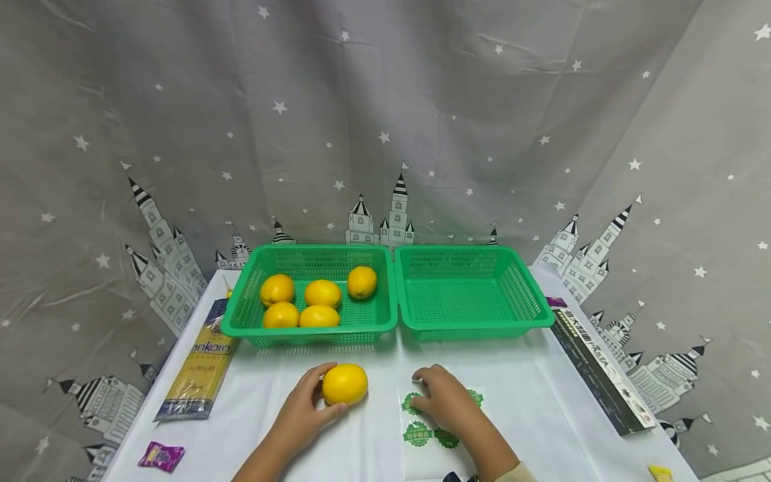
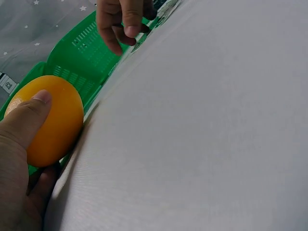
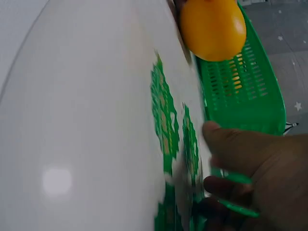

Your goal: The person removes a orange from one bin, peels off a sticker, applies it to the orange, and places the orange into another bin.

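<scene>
We see the left hand (image 1: pixel 301 418) curled around a lemon (image 1: pixel 345 383) that rests on the white tabletop (image 1: pixel 542 408), thumb on its near side and fingers wrapped behind its left end; the left wrist view shows the thumb pressed flat against the yellow skin, so this grip is closed on the fruit. The lemon lies with its long axis running left to right, parallel to the front rims of the two green baskets. Directly beyond it stands the left basket (image 1: pixel 241 321), holding five lemons (image 1: pixel 313 299); the empty right basket (image 1: pixel 476 328) lies beyond and to the right, touching the first along their shared wall. The right hand (image 1: pixel 442 402) holds nothing: its bent fingers rest on a printed sheet with green seals (image 1: pixel 417 434), just right of the lemon and apart from it. We judge the left hand the nearer one, since it alone has the fruit.
</scene>
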`<state>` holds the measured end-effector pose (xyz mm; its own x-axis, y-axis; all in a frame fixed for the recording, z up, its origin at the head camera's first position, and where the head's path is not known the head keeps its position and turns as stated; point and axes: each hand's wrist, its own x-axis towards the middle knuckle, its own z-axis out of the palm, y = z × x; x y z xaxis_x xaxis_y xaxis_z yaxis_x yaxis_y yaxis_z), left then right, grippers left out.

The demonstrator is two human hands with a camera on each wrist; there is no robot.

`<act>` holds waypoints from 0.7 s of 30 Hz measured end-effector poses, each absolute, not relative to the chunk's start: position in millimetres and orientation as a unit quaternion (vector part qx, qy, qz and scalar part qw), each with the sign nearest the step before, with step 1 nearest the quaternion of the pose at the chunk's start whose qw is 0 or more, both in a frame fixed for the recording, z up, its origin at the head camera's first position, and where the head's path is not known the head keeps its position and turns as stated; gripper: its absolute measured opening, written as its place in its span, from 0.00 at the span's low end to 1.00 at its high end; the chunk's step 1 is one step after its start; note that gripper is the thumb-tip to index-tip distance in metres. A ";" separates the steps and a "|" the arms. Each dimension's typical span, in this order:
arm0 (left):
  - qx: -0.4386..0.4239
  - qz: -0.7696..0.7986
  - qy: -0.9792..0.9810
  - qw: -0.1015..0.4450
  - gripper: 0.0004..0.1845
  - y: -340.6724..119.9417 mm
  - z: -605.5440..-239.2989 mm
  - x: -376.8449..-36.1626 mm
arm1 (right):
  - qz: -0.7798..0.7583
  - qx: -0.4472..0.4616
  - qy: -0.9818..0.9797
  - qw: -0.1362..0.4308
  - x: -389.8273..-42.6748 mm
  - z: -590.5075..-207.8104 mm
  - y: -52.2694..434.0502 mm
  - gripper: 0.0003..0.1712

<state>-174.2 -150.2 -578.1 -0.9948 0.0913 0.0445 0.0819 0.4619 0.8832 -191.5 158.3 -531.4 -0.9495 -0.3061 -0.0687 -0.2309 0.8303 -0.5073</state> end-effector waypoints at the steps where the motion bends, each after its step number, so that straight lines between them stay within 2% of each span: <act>1: 0.048 0.517 0.855 0.007 0.43 -150.6 -577.8 -174.5 | -0.247 -0.139 0.956 0.074 -191.7 -533.3 156.5 0.23; 13: 0.038 0.513 0.858 -0.002 0.43 -150.4 -581.0 -173.5 | -0.207 -0.156 0.965 0.040 -187.8 -544.4 152.2 0.16; 18: 0.035 0.510 0.860 -0.001 0.44 -149.5 -581.1 -174.0 | -0.195 -0.155 0.967 0.047 -188.1 -545.3 152.0 0.13; 21: 0.032 0.510 0.860 0.001 0.44 -149.8 -580.5 -173.2 | -0.198 -0.158 0.966 0.057 -188.3 -544.2 151.5 0.08</act>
<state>-173.2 -149.8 -580.5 -0.9979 0.0566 0.0310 0.0544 0.4779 0.8767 -188.3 151.5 -544.2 -0.9435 -0.3278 -0.0482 -0.2823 0.8716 -0.4008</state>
